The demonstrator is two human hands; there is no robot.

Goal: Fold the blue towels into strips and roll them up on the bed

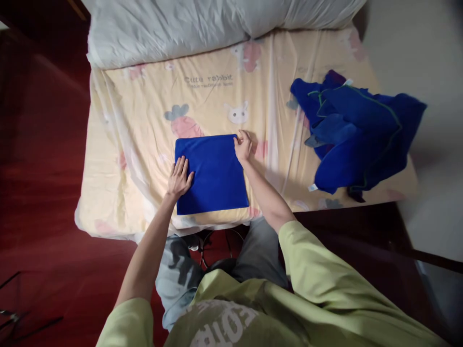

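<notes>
A blue cloth (217, 176), flat and nearly square, lies on the patterned bed sheet (137, 111) close to the bed's front edge. My left hand (180, 178) rests on its left side with the fingers spread, holding nothing. At the cloth's upper right corner is my right hand (243, 145), its fingers curled and pinching that corner. Farther right on the sheet sits a loose pile of blue cloths (361, 140) with green edging and small white tags.
A rolled white quilt (202, 24) runs along the far side of the bed. A pale wall (430, 58) borders the bed at the right. Dark red floor (39, 168) shows at the left. My legs are against the front edge.
</notes>
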